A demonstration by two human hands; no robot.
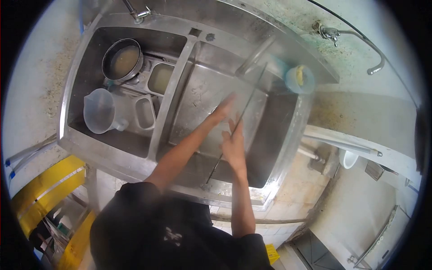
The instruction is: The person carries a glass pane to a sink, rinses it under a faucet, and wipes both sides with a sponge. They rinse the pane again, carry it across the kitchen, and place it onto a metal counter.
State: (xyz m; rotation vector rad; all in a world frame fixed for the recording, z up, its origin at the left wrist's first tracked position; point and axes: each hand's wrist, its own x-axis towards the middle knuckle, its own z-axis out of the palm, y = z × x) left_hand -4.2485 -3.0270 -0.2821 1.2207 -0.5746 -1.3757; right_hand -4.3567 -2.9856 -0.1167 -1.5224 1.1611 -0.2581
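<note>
My right hand is over the right sink basin, closed around the dark edge of what looks like a thin clear panel. That edge runs slantwise from the basin's back right to its front rim. My left hand reaches over the same basin, just left of the edge, its fingers smeared by motion. I cannot tell whether it grips the panel. A translucent cup with something yellow in it stands at the basin's back right corner.
The left basin holds a round pot with cloudy liquid, a translucent measuring jug and metal pans. A faucet rises behind it. Another tap juts from the right wall. Yellow slats stand at lower left.
</note>
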